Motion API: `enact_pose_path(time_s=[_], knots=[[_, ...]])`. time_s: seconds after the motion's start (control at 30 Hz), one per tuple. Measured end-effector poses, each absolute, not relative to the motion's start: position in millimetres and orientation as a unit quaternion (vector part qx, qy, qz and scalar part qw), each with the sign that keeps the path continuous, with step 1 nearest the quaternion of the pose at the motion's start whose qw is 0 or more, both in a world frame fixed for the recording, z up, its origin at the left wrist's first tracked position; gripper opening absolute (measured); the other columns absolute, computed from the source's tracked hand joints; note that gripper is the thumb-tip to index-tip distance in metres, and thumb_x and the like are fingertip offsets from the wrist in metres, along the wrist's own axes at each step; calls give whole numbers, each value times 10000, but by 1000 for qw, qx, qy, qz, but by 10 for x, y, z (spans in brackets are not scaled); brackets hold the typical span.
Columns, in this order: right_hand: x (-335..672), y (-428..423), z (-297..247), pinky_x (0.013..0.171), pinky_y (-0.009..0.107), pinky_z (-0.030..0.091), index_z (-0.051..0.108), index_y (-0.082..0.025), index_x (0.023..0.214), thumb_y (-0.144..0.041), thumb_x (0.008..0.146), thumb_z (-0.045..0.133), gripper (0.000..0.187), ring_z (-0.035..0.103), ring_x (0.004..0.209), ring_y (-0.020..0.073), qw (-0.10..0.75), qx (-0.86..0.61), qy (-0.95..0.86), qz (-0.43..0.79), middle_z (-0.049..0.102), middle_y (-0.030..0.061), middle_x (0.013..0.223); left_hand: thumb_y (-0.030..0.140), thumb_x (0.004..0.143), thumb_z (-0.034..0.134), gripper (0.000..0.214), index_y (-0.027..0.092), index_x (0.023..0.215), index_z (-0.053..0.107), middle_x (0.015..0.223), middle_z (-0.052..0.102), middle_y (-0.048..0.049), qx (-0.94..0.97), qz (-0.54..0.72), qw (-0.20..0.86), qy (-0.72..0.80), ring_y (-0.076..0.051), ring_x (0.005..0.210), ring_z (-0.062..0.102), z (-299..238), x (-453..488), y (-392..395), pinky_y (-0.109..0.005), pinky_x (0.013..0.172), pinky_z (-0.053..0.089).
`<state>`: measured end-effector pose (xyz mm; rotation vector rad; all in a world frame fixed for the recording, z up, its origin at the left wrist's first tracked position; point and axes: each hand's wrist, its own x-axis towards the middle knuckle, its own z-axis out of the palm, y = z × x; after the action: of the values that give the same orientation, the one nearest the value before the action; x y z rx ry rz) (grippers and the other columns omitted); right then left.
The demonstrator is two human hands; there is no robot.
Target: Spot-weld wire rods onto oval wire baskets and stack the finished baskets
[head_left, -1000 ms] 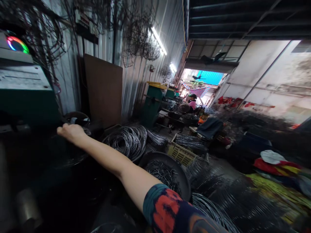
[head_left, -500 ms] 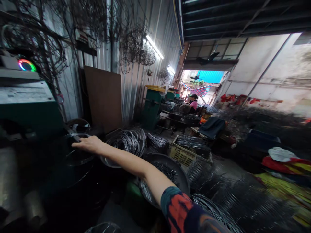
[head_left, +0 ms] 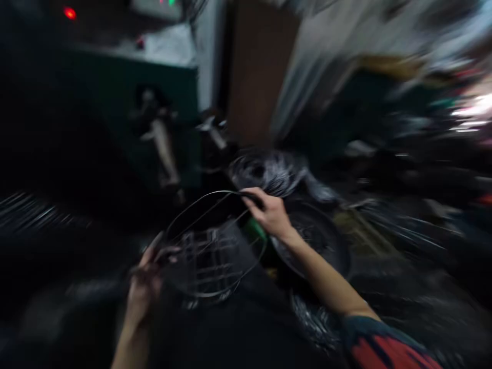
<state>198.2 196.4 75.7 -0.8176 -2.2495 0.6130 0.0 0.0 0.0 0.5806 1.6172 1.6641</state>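
A thin metal wire ring (head_left: 203, 295) is held up in front of me, tilted, blurred by motion. My right hand (head_left: 267, 209) is closed on its upper right part, thumb and fingers pinching the wire. At the ring's left side my left hand (head_left: 145, 277) is closed around the wire, its fingers smeared. Through the ring a wire grid (head_left: 211, 264) shows at lap height; whether it is joined to the ring I cannot tell.
Ahead lies a coil of wire (head_left: 269, 171). A dark round basin (head_left: 338, 241) stands to the right, near a yellow crate (head_left: 361, 233). A green machine (head_left: 115, 97) with a metal arm (head_left: 164, 148) is at the left, and a brown board (head_left: 261, 66) leans behind.
The view has swung left and down. My right hand has come back from beside the machine and now grips the wire ring in front of me. My left hand has come into view on it.
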Motion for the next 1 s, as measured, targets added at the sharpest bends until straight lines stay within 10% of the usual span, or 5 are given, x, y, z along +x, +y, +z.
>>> enact_pose_path(time_s=[0.13,0.27,0.63,1.0], knots=[[1977,1569,-65,734,299,495,669,-198,987,-382,885,471,289,645,785,186,249,-412,-826,293,702,59,919,523,845,584,600,178,1331,516,680,609,9,224,586,315,712,-120,614,548,-310,-143,-537,-229,613,463],[1916,1316,-527,753,357,485,657,-175,971,-378,865,423,327,632,821,231,205,-427,-843,256,690,103,908,425,868,570,433,189,1228,618,1033,700,-55,276,489,253,787,-202,918,644,-703,-369,-530,-305,837,500],[1995,1013,-707,692,334,471,619,-196,1117,-304,884,365,361,644,810,229,128,-493,-836,205,696,95,993,339,922,514,285,214,1115,683,865,659,-43,439,306,197,822,-187,826,619,-816,-566,-262,-284,797,473],[2136,1114,-732,909,410,481,633,-180,1129,-323,890,408,358,635,1002,238,165,-477,-810,299,679,113,1103,406,866,594,357,206,1154,663,910,666,-42,408,386,196,804,-174,810,614,-1072,-478,-397,-289,784,485]])
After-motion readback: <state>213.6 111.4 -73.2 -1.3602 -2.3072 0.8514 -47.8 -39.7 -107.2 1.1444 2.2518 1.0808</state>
